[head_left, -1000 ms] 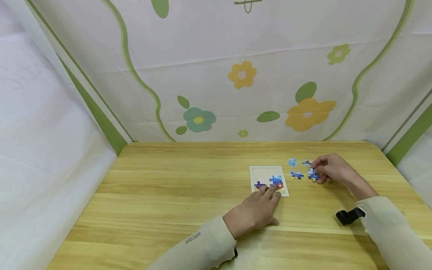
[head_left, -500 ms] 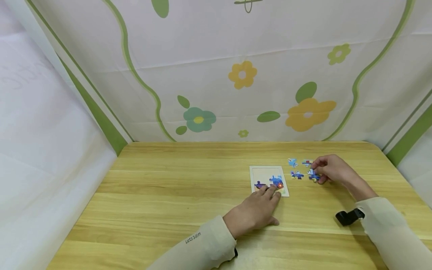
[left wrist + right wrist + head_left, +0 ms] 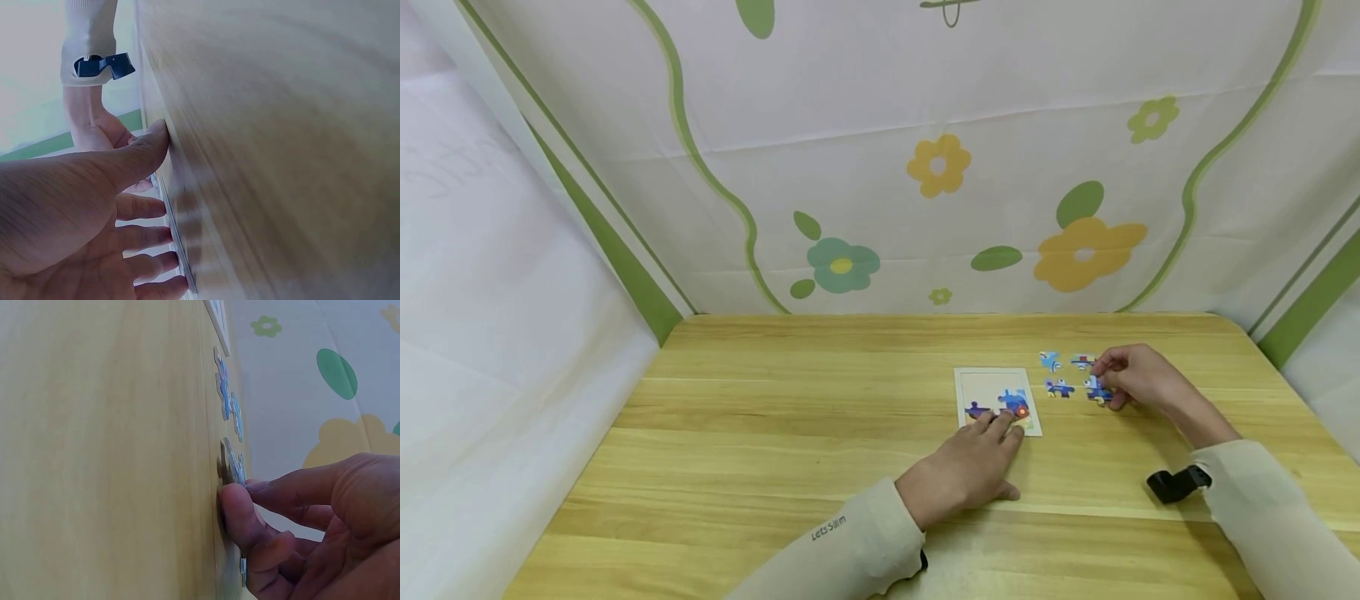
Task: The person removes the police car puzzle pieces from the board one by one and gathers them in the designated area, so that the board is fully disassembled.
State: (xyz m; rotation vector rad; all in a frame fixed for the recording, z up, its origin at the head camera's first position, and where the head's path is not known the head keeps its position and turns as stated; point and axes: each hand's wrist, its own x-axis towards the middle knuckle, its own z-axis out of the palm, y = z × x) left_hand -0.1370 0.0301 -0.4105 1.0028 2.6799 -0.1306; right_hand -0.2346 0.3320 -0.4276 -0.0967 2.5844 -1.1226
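Note:
My left hand (image 3: 967, 467) lies with its fingers stretched out on the lower edge of a puzzle board (image 3: 992, 379) with a white rim. Two or so dark blue and purple pieces sit in the lower part of the board, partly hidden under the fingers. To the right, my right hand (image 3: 1142, 379) pinches a blue jigsaw piece (image 3: 1097, 390) between thumb and fingers. In the right wrist view that piece (image 3: 230, 456) stands slightly tilted off the wood. Close by lie loose jigsaw pieces: a dark blue one (image 3: 1061, 389), a light blue one (image 3: 1050, 362) and one with red (image 3: 1082, 361).
The wooden table (image 3: 790, 417) extends far to the left of the board. A white curtain (image 3: 865, 108) with printed flowers hangs behind its back edge. Black wrist camera mounts (image 3: 1178, 483) stick out at the cuffs.
The pinched piece has turned and shifted very slightly under my right fingers. My left hand, the board and the other loose pieces have stayed in place.

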